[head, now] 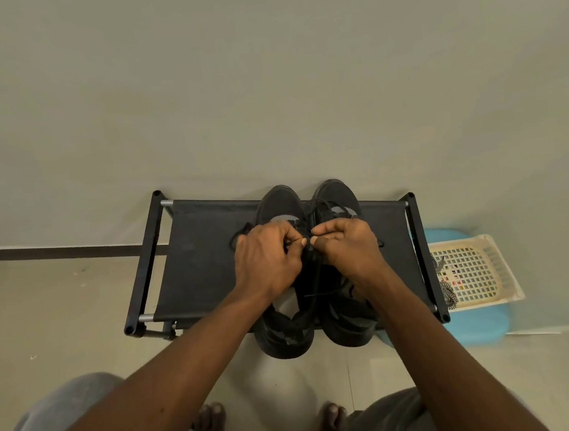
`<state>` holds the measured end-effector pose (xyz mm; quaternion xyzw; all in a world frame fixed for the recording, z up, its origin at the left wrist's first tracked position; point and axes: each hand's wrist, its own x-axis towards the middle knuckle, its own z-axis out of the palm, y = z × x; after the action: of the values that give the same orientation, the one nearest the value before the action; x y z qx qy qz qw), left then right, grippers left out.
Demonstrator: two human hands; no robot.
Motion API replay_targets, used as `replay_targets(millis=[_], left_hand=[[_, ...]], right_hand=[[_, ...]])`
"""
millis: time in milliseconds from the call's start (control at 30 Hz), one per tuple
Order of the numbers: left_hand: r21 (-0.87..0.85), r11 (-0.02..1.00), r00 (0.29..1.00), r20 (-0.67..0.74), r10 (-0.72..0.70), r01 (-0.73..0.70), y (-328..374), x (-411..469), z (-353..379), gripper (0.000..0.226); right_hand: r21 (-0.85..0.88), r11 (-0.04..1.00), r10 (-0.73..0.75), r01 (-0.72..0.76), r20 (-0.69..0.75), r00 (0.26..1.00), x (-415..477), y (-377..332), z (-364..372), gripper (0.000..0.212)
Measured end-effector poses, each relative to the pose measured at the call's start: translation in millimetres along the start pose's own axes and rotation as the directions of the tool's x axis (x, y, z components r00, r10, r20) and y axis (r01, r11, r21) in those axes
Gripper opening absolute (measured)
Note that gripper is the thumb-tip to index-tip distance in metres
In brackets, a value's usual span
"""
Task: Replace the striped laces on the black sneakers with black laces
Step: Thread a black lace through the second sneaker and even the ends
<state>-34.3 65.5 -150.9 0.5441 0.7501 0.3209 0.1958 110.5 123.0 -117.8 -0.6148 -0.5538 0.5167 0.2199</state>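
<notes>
Two black sneakers stand side by side on a low black rack (197,257), toes toward the wall: the left sneaker (280,205) and the right sneaker (338,197). My left hand (266,261) and my right hand (349,247) meet over the gap between them, each pinching a black lace (308,247). Loose loops of black lace (320,208) lie over the right sneaker's front, and a strand trails back toward the heels. The striped laces (448,292) lie in a basket at the right. My hands hide the eyelets.
A cream plastic basket (480,267) sits on a blue stool (478,325) just right of the rack. The rack stands against a pale wall on a tiled floor. My knees and bare toes (208,424) are at the bottom of the view.
</notes>
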Motion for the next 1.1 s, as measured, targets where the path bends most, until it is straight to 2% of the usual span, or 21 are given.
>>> replay_targets(millis=[100, 233, 400, 567, 667, 800, 900, 1033, 1100], left_hand=[[-0.091, 0.994, 0.996, 0.078, -0.045, 0.052, -2, 4, -6, 0.005], [-0.112, 0.994, 0.986, 0.169, -0.001, 0.020, -8, 9, -17, 0.013], [-0.100, 0.995, 0.997, 0.081, -0.005, 0.013, -6, 4, -13, 0.010], [0.118, 0.983, 0.990, 0.000, 0.140, -0.140, -5, -15, 2, 0.020], [0.074, 0.987, 0.989, -0.042, 0.143, -0.140, -6, -18, 4, 0.021], [0.032, 0.993, 0.993, -0.040, 0.111, -0.110, -4, -17, 0, 0.027], [0.026, 0.994, 0.993, -0.038, 0.111, -0.110, 0, -20, -1, 0.029], [0.096, 0.992, 0.997, 0.021, 0.075, -0.077, 5, -22, -9, 0.041], [0.113, 0.994, 0.996, 0.085, -0.011, 0.001, 7, -24, -15, 0.057]], right_hand=[[0.034, 0.999, -0.006, 0.003, 0.083, 0.997, 1, -3, -6, 0.013], [-0.108, 0.989, -0.094, 0.097, 0.026, 0.995, 2, -6, 1, 0.015], [0.046, 0.996, -0.073, 0.076, -0.055, 0.996, -4, -7, 5, 0.014], [0.173, 0.969, -0.133, 0.177, -0.239, 0.962, -12, -16, -3, 0.019], [0.406, 0.886, -0.144, 0.225, -0.219, 0.965, -27, -36, -18, 0.018], [0.760, 0.624, -0.120, 0.180, -0.134, 0.984, -61, -57, -38, 0.018], [0.866, 0.476, -0.146, 0.155, -0.095, 0.985, -80, -57, -48, 0.017], [0.868, 0.465, -0.116, 0.173, -0.133, 0.984, -76, -43, -47, 0.017], [0.833, 0.541, -0.050, 0.114, -0.103, 0.993, -65, -37, -43, 0.025]])
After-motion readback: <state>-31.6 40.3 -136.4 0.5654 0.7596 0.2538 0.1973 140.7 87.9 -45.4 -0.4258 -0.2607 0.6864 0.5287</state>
